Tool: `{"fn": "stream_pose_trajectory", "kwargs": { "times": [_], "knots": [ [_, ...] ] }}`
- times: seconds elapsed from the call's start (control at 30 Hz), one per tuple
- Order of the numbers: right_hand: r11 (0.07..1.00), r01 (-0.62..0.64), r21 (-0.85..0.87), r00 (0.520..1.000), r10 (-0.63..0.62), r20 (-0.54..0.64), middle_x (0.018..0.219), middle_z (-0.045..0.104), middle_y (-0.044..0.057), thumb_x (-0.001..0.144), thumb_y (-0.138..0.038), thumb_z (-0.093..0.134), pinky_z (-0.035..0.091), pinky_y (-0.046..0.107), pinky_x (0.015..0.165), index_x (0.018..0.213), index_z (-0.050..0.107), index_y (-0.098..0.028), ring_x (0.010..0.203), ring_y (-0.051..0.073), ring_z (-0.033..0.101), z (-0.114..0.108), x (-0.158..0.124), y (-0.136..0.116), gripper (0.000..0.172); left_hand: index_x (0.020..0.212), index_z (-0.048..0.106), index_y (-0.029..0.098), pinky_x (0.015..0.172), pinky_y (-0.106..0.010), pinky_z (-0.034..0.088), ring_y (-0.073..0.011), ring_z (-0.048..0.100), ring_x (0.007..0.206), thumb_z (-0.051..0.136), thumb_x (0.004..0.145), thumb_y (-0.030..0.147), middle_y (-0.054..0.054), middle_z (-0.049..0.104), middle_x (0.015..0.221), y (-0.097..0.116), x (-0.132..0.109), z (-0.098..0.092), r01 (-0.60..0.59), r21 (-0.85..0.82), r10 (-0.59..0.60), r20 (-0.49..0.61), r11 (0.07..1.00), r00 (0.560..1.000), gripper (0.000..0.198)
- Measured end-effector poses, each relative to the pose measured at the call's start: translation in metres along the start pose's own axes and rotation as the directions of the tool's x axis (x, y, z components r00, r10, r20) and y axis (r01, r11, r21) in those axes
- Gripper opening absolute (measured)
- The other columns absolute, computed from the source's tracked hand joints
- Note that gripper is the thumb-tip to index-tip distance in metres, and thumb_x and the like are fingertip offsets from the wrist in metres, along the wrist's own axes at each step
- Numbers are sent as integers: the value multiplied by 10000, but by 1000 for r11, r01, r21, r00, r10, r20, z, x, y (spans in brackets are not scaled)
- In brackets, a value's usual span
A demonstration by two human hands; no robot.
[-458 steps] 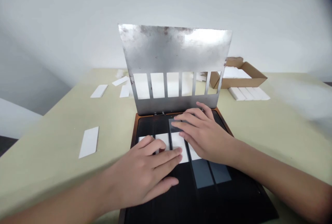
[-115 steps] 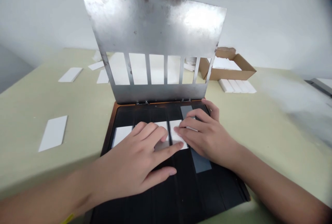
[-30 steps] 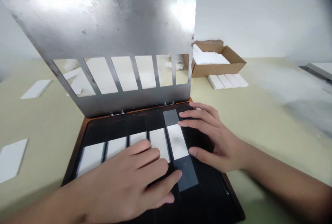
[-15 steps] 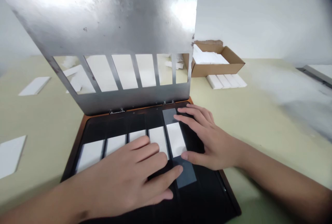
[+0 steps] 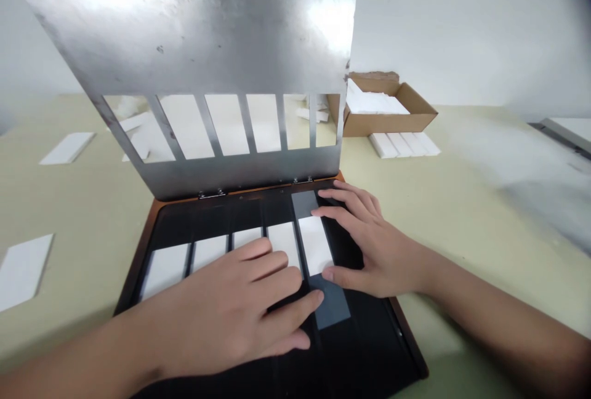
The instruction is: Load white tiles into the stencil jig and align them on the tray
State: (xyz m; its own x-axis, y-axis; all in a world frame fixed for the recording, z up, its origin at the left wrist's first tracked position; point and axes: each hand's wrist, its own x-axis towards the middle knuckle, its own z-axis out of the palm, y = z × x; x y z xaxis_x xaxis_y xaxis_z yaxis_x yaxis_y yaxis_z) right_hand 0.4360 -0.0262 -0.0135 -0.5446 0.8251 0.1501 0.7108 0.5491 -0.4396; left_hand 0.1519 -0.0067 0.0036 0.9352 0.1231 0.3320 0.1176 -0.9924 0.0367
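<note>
A black tray with an orange-brown rim lies in front of me, holding a row of white cards in slots. My right hand spreads over its right side, thumb at the lower corner of the rightmost white card and index fingertip by its upper end. Beneath that card runs a dark grey strip, showing above and below it. My left hand reaches across the tray, index finger stretched onto the strip, the other fingers loosely bent. It partly covers the neighbouring white cards. Neither hand grasps anything.
A metal plate with rectangular cut-outs stands raised on hinges at the tray's back edge. Behind it are a cardboard box of white pieces and a row of white blocks. White pieces lie at left.
The whole view has shifted slightly. Both hands keep nearly the same places on the tray, and the rightmost card stays where it was.
</note>
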Motion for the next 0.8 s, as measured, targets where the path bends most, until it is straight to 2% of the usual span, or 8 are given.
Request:
{"fn": "stream_pose_trajectory", "kwargs": {
  "times": [0.4,0.8],
  "knots": [
    [1000,-11,9,1000,11,-3,1646,393,141,890,-588,750,231,608,1295,1497,493,-235,1609,380,197,0,0,-1,748,1205,739,185,847,-407,401,-200,542,762,499,1122,398,-13,606,851,0,-1,1,5,-3,-5,-14,1000,1000,331],
    [1000,-2,-10,1000,2,5,1638,401,137,894,-601,733,225,575,1297,1499,487,-229,1602,361,212,-1,0,-1,751,1219,730,180,872,-402,394,-209,533,780,545,1101,393,-21,612,879,0,-1,2,0,-15,0,-12,1000,1000,306]
  ]
}}
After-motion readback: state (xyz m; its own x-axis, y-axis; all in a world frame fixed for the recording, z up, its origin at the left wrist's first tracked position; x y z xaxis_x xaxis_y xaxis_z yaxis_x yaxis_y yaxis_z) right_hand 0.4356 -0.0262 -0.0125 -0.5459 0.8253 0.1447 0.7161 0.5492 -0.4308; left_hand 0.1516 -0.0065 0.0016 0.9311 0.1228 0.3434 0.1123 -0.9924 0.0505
